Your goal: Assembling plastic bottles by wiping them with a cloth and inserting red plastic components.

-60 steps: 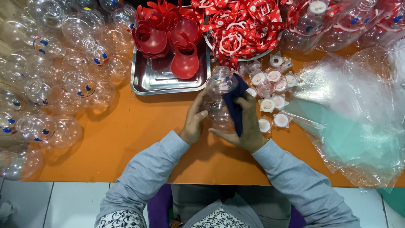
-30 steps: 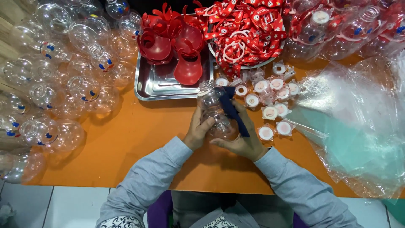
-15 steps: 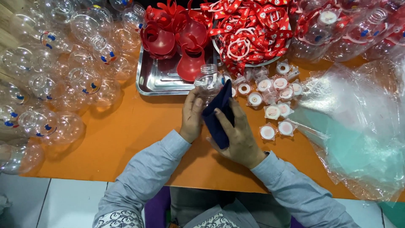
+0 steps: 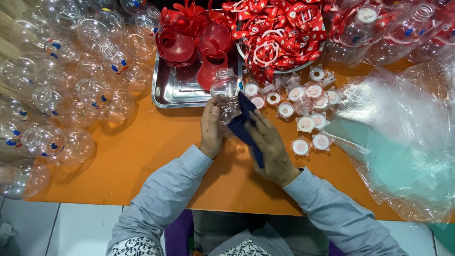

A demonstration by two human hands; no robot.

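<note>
My left hand [image 4: 211, 127] grips a clear round plastic bottle [image 4: 225, 93] with its open neck pointing away from me, held over the orange table [image 4: 142, 156]. My right hand [image 4: 271, 148] presses a dark blue cloth [image 4: 247, 124] against the bottle's right side. Both hands meet just in front of a steel tray [image 4: 176, 91].
Many clear bottles [image 4: 71, 85] with printed faces lie heaped at the left. The steel tray holds red plastic pieces [image 4: 194, 42]. A bowl of red ribbons [image 4: 279, 33] stands behind. Several white caps [image 4: 305, 111] lie at the right, beside clear plastic bags [image 4: 403, 137].
The bottle has turned in my hands and shifted slightly. My right hand has slid the blue cloth down and along the bottle's side.
</note>
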